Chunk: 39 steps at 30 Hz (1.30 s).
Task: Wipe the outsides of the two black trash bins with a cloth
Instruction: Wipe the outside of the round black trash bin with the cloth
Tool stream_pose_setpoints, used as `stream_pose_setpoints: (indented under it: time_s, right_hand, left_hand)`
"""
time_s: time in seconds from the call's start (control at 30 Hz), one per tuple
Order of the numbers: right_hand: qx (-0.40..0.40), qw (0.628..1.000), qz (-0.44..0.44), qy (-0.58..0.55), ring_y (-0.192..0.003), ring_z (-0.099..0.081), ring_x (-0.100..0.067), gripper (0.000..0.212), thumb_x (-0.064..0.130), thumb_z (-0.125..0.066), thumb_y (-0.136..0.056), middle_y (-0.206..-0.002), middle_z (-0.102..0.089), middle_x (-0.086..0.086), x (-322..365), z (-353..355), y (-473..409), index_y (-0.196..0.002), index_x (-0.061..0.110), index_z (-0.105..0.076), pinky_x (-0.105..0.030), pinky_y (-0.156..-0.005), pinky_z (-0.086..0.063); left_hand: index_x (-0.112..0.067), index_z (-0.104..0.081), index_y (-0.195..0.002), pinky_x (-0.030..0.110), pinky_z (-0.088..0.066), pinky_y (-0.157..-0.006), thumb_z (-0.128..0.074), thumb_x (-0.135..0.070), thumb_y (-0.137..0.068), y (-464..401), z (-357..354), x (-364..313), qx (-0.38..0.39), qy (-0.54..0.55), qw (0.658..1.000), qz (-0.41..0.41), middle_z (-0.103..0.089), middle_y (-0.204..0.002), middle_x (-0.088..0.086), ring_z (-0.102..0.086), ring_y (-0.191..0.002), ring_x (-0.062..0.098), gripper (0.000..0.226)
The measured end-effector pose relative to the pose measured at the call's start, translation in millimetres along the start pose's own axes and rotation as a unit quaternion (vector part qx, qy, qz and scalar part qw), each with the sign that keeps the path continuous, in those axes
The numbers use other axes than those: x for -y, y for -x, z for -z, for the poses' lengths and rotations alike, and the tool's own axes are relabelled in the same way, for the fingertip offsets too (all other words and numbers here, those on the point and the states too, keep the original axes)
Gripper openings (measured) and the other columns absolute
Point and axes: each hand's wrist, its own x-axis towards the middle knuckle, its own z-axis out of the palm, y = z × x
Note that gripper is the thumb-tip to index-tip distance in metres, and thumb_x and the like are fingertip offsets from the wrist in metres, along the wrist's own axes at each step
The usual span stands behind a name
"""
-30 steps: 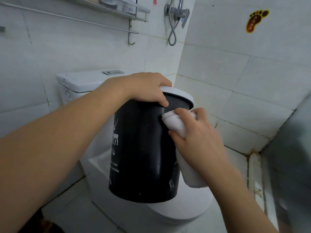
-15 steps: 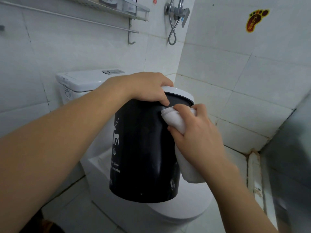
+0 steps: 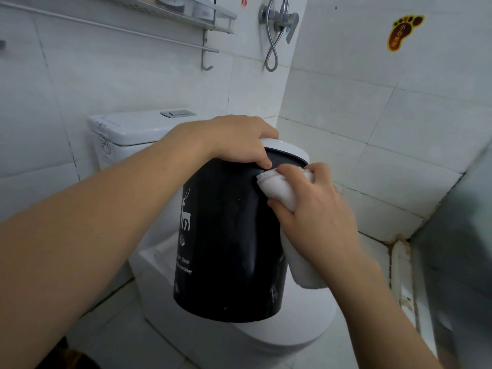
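Observation:
A black trash bin (image 3: 226,243) with a white deer print and a white rim is held in the air above a toilet. My left hand (image 3: 237,141) grips its top rim, thumb on the black side. My right hand (image 3: 314,209) holds a folded white cloth (image 3: 279,189) and presses it against the bin's upper right side, just under the rim. The cloth's loose end hangs down behind the bin's right edge. Only one bin is in view.
A white toilet (image 3: 282,339) with its lid down sits under the bin, its tank (image 3: 133,129) at the back left. White tiled walls close in behind and to the right. A metal shelf (image 3: 191,12) and shower valve (image 3: 279,20) hang above.
My right hand has slid the cloth upward along the bin's right side toward the rim. My left hand and the bin have stayed nearly still.

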Motion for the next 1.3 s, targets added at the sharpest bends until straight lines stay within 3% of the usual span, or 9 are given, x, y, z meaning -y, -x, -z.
stream_pose_setpoints:
  time_s: [0.37,0.47,0.6,0.7,0.93,1.17,1.3]
  right_hand:
    - [0.013,1.000,0.021,0.012,-0.081,-0.045,-0.019,0.036,0.041,-0.059,-0.088,-0.114,-0.039,0.004,-2,-3,16,-0.122,0.042,-0.047,-0.029,-0.057,-0.035]
    - [0.002,1.000,0.007,0.004,-0.086,-0.050,-0.022,0.034,0.040,-0.057,-0.089,-0.116,-0.037,0.004,-6,0,2,-0.121,0.045,-0.044,-0.030,-0.060,-0.035]
    - [0.003,0.999,-0.036,0.007,-0.089,-0.054,-0.029,0.034,0.040,-0.057,-0.090,-0.117,-0.037,0.002,-17,2,-10,-0.121,0.044,-0.045,-0.032,-0.063,-0.037]
    - [-0.001,0.999,-0.048,0.015,-0.086,-0.052,-0.029,0.034,0.040,-0.057,-0.090,-0.115,-0.036,0.002,-18,3,-11,-0.122,0.042,-0.046,-0.032,-0.063,-0.035]
    - [0.006,1.000,0.018,0.015,-0.080,-0.041,-0.022,0.036,0.040,-0.057,-0.090,-0.115,-0.036,0.003,1,3,-4,-0.123,0.042,-0.045,-0.032,-0.062,-0.036]
    - [-0.012,0.997,-0.073,0.007,-0.088,-0.052,-0.032,0.037,0.041,-0.055,-0.091,-0.115,-0.037,-0.001,-19,2,-18,-0.126,0.039,-0.044,-0.033,-0.066,-0.035]
    - [-0.014,0.997,-0.072,0.018,-0.082,-0.049,-0.031,0.037,0.042,-0.053,-0.092,-0.115,-0.037,-0.002,-10,2,-18,-0.127,0.037,-0.043,-0.033,-0.065,-0.033]
  left_hand:
    - [-0.025,-0.062,-0.100,0.039,-0.046,-0.087,-0.065,-0.028,-0.086,-1,0,1,0.012,0.009,1.000,0.002,-0.062,-0.096,-0.010,-0.057,-0.096,0.019,0.014]
    - [-0.021,-0.063,-0.100,0.037,-0.045,-0.085,-0.065,-0.025,-0.087,0,1,0,0.011,0.015,1.000,0.000,-0.063,-0.097,-0.005,-0.058,-0.095,0.020,0.014]
    - [-0.027,-0.058,-0.089,0.037,-0.045,-0.086,-0.065,-0.025,-0.087,1,2,1,0.008,0.009,1.000,0.001,-0.059,-0.089,-0.012,-0.056,-0.094,0.019,0.007]
    - [-0.026,-0.060,-0.094,0.038,-0.045,-0.087,-0.064,-0.025,-0.087,0,1,1,0.007,0.008,1.000,0.001,-0.060,-0.091,-0.011,-0.056,-0.096,0.020,0.008]
    - [-0.025,-0.061,-0.092,0.036,-0.044,-0.081,-0.066,-0.025,-0.086,-1,0,4,0.010,0.022,1.000,-0.009,-0.062,-0.090,-0.009,-0.058,-0.092,0.017,0.008]
    - [-0.022,-0.060,-0.097,0.038,-0.045,-0.082,-0.064,-0.026,-0.085,-1,0,3,0.002,0.007,1.000,-0.006,-0.061,-0.091,-0.007,-0.057,-0.092,0.019,0.013]
    - [-0.022,-0.060,-0.096,0.038,-0.044,-0.080,-0.064,-0.025,-0.084,-2,-1,2,0.000,0.002,1.000,-0.003,-0.061,-0.090,-0.006,-0.057,-0.091,0.020,0.013]
